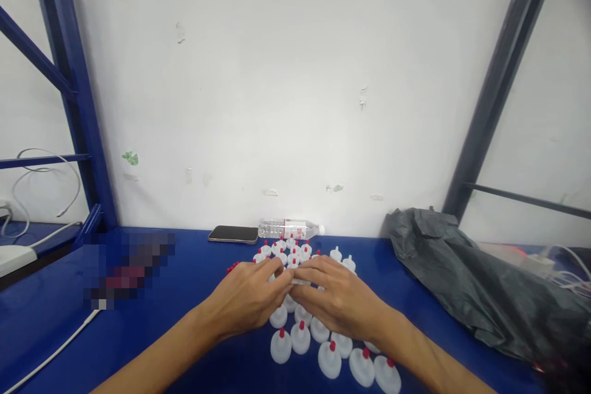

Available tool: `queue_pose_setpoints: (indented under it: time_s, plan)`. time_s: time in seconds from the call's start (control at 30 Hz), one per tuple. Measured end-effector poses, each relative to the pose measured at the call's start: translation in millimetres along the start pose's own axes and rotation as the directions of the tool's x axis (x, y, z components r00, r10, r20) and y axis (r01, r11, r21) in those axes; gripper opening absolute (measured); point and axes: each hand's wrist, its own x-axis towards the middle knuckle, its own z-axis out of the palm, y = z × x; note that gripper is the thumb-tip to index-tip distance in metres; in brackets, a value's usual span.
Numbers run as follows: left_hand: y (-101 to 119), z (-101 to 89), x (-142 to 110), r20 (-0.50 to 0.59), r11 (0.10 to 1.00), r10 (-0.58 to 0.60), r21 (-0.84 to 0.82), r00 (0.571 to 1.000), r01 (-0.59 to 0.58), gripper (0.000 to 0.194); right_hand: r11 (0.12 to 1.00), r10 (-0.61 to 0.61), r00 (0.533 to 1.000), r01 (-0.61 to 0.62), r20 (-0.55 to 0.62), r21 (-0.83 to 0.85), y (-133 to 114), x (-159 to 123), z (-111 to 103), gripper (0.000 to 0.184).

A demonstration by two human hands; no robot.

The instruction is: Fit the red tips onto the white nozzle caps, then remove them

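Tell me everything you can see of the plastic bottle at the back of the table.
The bottle looks like clear, thin plastic, ribbed at its left end, with a white cap on its right end. Its label shows red and white, the lettering too small to read. It lies on its side on the blue table, along the wall, just right of the phone; contact there is unclear. Whether it holds liquid, I cannot tell.
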Motion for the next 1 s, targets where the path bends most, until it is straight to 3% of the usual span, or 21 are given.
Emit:
queue_pose_setpoints:
  time_s: [0.13, 0.27, 0.37, 0.47, 0.53, 0.6, 0.7, 0.8, 1.0]
  plan:
    - [-1.7, -0.9, -0.9, 0.076, 0.994, 0.022, 0.102, 0.997, -0.03, 0.013, 1.0, -0.022, 1.0, 0.022, -0.003, 0.014, -1.5, -0.3, 3.5, 0.015]
    - [1.6, 0.6, -1.7, 0.099, 1.0, 0.02, -0.004, 0.995, -0.019, 0.013, 0.999, -0.047, 0.998, 0.047, 0.038, -0.004, -2.4, -0.5, 6.7, 0.017]
    - [-4.7, -3.3, -3.1, 0.054, 0.997, 0.018, -0.081, 0.998, -0.014, 0.015, 0.995, -0.077, 0.996, 0.08, 0.05, -0.057, 3.9, -3.8, 4.9, 0.02]
    - [-27.8, -17.0, -8.2, -0.077, 0.973, -0.186, -0.154, 0.979, 0.173, 0.025, 0.992, -0.015, 1.0, 0.017, 0.019, -0.127, 24.6, -14.3, -0.2, 0.02]
    - [-49.9, -27.6, -13.5, -0.132, 0.922, -0.378, -0.145, 0.916, 0.36, 0.031, 0.983, 0.137, 0.991, -0.137, -0.009, -0.123, 45.5, -25.7, -3.0, 0.019]
    - [-71.4, -33.9, -18.9, -0.094, 0.878, -0.479, -0.037, 0.873, 0.478, 0.033, 0.926, 0.364, 0.93, -0.367, -0.049, -0.084, 67.7, -38.9, -3.9, 0.021]
    - [-92.9, -31.0, -24.7, -0.006, 0.835, -0.548, 0.047, 0.836, 0.548, 0.033, 0.783, 0.612, 0.791, -0.602, 0.022, -0.157, 95.6, -58.9, -1.0, 0.03]
    - [-100.1, -20.7, -27.6, 0.078, 0.837, -0.547, 0.031, 0.834, 0.546, 0.028, 0.721, 0.689, 0.714, -0.659, 0.121, -0.217, 112.7, -75.6, 5.0, 0.036]
    - [-106.0, -8.7, -33.4, 0.239, 0.864, -0.485, -0.022, 0.841, 0.504, 0.019, 0.7, 0.715, 0.663, -0.672, 0.224, -0.242, 122.6, -91.9, 16.3, 0.04]
